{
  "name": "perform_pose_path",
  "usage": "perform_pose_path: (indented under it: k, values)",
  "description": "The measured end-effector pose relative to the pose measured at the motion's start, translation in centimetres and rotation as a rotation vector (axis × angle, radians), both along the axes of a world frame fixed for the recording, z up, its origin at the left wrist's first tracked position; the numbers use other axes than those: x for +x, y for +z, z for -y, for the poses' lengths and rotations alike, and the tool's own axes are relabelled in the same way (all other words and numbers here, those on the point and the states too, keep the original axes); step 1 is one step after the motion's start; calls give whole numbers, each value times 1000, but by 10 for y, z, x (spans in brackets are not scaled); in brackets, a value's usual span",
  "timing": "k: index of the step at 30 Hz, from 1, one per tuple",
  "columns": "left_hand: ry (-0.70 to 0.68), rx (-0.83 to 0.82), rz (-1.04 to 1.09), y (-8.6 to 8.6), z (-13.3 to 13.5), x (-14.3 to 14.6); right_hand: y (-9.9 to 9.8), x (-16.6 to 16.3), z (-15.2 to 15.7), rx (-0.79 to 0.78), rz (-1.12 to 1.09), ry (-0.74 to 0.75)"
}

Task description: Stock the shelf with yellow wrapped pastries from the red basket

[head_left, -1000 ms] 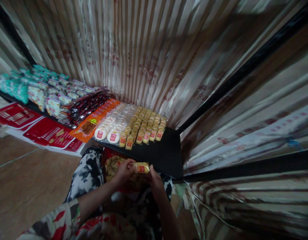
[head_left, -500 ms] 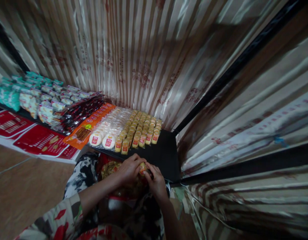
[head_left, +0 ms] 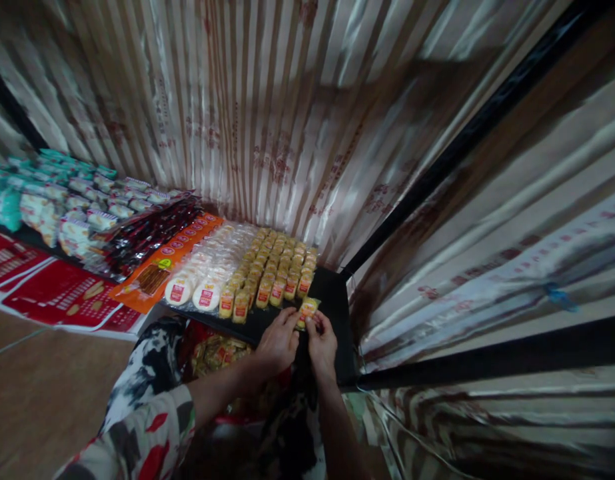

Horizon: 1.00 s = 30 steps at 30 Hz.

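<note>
Both my hands pinch one small yellow snack packet [head_left: 307, 311] with a red label, held over the black shelf [head_left: 332, 313]. My left hand [head_left: 280, 340] grips its left side, my right hand [head_left: 321, 340] its right side. The packet sits just right of the front end of the rows of yellow snack packets [head_left: 272, 267] lined up on the shelf. In my lap below lies a red bag of more packets [head_left: 220, 352].
Left of the yellow rows stand round white packets [head_left: 207, 267], an orange pack [head_left: 160, 267], dark red packs [head_left: 147, 230] and teal-and-white packets [head_left: 52, 200]. Red printed boxes [head_left: 62, 293] sit lower left. Striped shiny curtain [head_left: 287, 120] backs the shelf; black frame bars run at right.
My hands have risen from my lap to the shelf, carrying the yellow packet forward to the right end of the front row. The view has shifted slightly.
</note>
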<state>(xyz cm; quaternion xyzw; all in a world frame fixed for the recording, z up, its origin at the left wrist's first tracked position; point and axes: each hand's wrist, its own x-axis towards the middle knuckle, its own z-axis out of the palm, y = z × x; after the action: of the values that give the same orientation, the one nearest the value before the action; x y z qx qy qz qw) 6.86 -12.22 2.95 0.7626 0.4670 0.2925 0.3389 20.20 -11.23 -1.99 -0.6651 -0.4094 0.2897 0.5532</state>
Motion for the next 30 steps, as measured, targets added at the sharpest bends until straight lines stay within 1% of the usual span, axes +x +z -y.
perform_pose_path:
  k: [5,12,16,21,26,30]
  values:
    - [19,-82,-60,-14,-14,18,-6,10,-29,-38,128,-50]
    - [17,-68,-109,-22,-31,33,-8,11,-51,-89,201,-60]
    - [15,-80,-126,-23,-37,37,-7,11,-57,-126,273,-71]
    - [29,-86,-134,-26,-44,39,-8,10,-60,-104,351,-49]
    - [53,-98,-123,-29,-48,37,-14,9,-61,-51,310,-10]
    - [31,-92,-160,-30,-49,36,-18,7,-64,-50,348,-34]
